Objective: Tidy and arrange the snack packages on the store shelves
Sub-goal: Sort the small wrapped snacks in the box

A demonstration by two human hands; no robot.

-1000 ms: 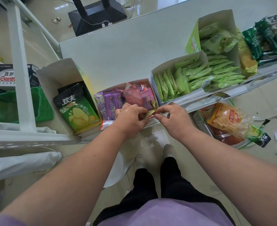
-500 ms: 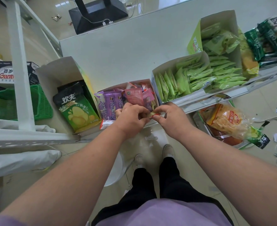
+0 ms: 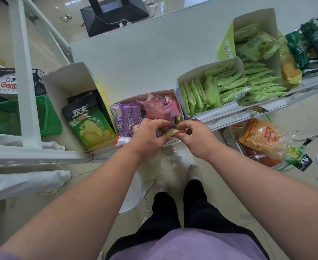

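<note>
My left hand [image 3: 148,136] and my right hand [image 3: 193,135] meet at the front edge of the shelf [image 3: 252,112]. Together they pinch a small yellowish snack packet with a red edge [image 3: 173,131]. Just behind them stands an open cardboard box [image 3: 180,109] holding purple packets [image 3: 125,119] and pink packets [image 3: 153,109]. To its right, a second open box [image 3: 178,85] holds upright light green packets [image 3: 201,94]. On the left, a tall box [image 3: 60,87] holds a green and black chip bag [image 3: 88,121].
More green packets [image 3: 255,77] and dark green bags [image 3: 312,40] lie at the far right of the shelf. An orange chip bag [image 3: 261,137] sits on the level below. A green basket [image 3: 6,117] and a white upright post [image 3: 26,77] stand at the left. My feet are on the tiled floor.
Both hands stay at the shelf's front edge. The small packet between them now shows more of its yellowish face.
</note>
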